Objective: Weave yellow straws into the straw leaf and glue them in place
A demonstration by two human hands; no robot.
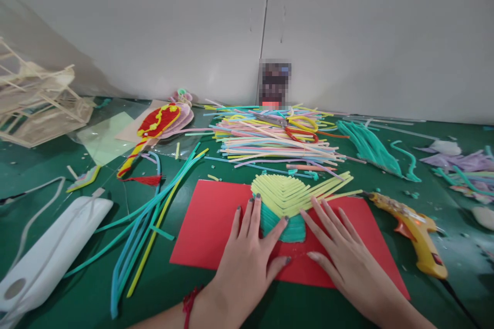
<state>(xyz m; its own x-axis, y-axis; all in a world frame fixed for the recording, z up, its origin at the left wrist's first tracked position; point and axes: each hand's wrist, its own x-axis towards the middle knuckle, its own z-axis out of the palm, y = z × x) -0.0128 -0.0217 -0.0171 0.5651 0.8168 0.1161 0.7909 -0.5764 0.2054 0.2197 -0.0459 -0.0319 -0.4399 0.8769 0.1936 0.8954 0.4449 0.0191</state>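
A leaf-like piece made of yellow pipe cleaners [281,193] in a V pattern over teal pipe cleaners [291,231] lies on a red card sheet [216,211]. My left hand [247,252] rests flat with fingers spread, its fingertips touching the piece's left side and its thumb and index finger near the teal part. On the other side, my right hand [343,252] lies open, fingertips pressing on the right edge where loose yellow ends stick out. Neither hand has anything gripped. A yellow hot glue gun [417,234] lies right of the card, its nozzle close to the yellow ends.
Behind the card lie a heap of coloured pipe cleaners [247,146] and scissors [301,126]. Teal bundles [372,146] sit to the right. On the left are a red-and-yellow fan [160,121], loose pipe cleaners [146,221], a white device with a cable [57,252] and a stick model [38,103].
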